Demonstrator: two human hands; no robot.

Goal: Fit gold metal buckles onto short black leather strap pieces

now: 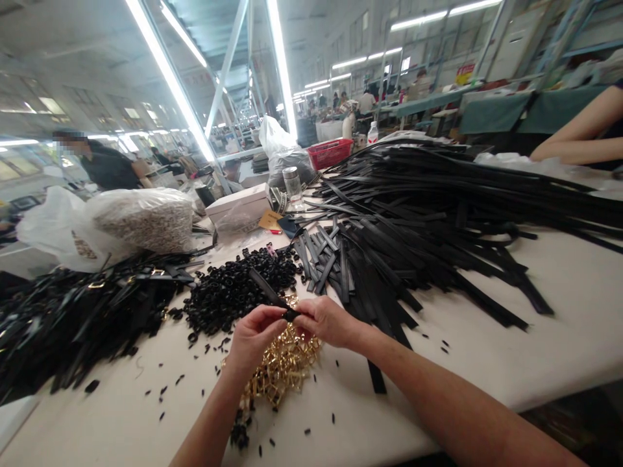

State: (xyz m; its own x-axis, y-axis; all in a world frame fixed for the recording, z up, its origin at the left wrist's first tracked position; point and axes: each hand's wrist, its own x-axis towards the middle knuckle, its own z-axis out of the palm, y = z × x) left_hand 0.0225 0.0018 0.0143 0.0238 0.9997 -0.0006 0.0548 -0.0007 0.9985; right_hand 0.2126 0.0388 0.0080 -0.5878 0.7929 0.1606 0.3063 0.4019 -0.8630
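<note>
Two bare hands meet above the pale table [487,370], working on a black strap [267,288] that slants from the fingers toward eleven o'clock. The left hand [253,334] pinches it between thumb and fingertips, and the right hand [328,322] pinches its near end, thumb pressed to forefinger; I can't tell whether some smaller piece is caught in there too. Just under the hands, spilling toward six o'clock, lies a heap of gold buckles [287,363]. A mound of small black loops [228,292] sits at ten o'clock, and past it, at nine, a tangle of black straps with gold fittings [97,318]. At one o'clock are short strap pieces [318,259], with a great sheaf of long black straps [413,227] fanning out at two. Further off, a stuffed plastic bag [146,217] slumps at ten, a white box [238,207] rests at eleven, and a glass jar [293,188] stands at twelve. Beyond the jar, nearer one o'clock, is a red basket [331,154]. Someone's folded forearm [579,133] shows at two; a person in a dark top [109,165] is away at ten.
</note>
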